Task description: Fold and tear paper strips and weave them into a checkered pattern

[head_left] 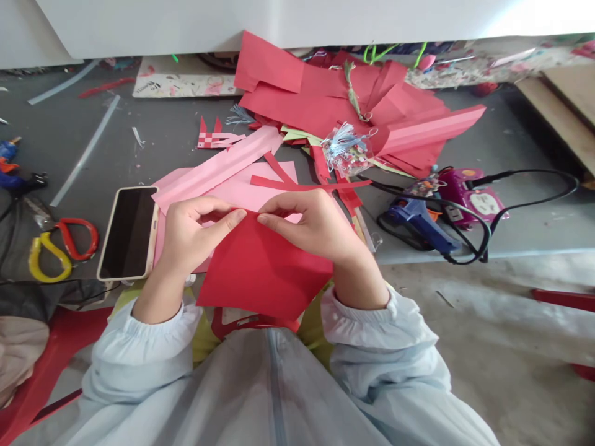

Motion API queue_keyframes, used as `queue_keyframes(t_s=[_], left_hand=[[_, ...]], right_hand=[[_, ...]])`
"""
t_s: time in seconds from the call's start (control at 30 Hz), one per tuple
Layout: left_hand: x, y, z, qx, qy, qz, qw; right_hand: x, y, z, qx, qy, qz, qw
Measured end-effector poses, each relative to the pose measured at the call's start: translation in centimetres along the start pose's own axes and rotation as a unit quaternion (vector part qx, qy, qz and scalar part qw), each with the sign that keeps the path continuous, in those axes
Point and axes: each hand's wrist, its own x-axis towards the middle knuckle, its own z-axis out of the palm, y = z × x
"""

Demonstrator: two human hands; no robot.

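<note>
A sheet of red paper (269, 266) hangs between my hands, tilted down toward my lap. My left hand (199, 229) pinches its top edge between thumb and forefinger. Close beside it, my right hand (307, 220) pinches the same edge, the two thumb tips almost meeting. The fingers behind the sheet are partly hidden. Just beyond my hands lie pink paper sheets (223, 162) and narrow red paper strips (309, 184). To the left of my left hand rests a phone (130, 232) with a dark screen.
Scissors (62, 248) with red and yellow handles lie at the left. A heap of red paper (320, 102) covers the back middle, with a pale blue tassel (346, 145) in front. On the right are a blue glue gun (423, 220), a purple box (471, 198) and a looping black cable (534, 175).
</note>
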Motion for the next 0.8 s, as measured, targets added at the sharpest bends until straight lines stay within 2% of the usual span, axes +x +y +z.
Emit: queue_keyframes(t_s=[0.33,0.47,0.7,0.8], left_hand=[[0.0,0.0,0.3,-0.055,0.003,0.009,0.998],[0.0,-0.4,0.3,-0.068,0.001,-0.011,0.998],[0.2,-0.1,0.3,-0.006,-0.047,-0.046,0.998],[0.2,0.0,0.1,0.004,-0.03,-0.049,0.998]], right_hand=[[0.0,0.1,0.7,-0.005,-0.001,0.014,1.0],[0.0,0.1,0.8,0.008,-0.001,0.014,1.0],[0.1,0.3,1.1,-0.01,-0.012,0.035,0.999],[0.1,0.3,1.0,-0.027,-0.03,0.039,0.998]])
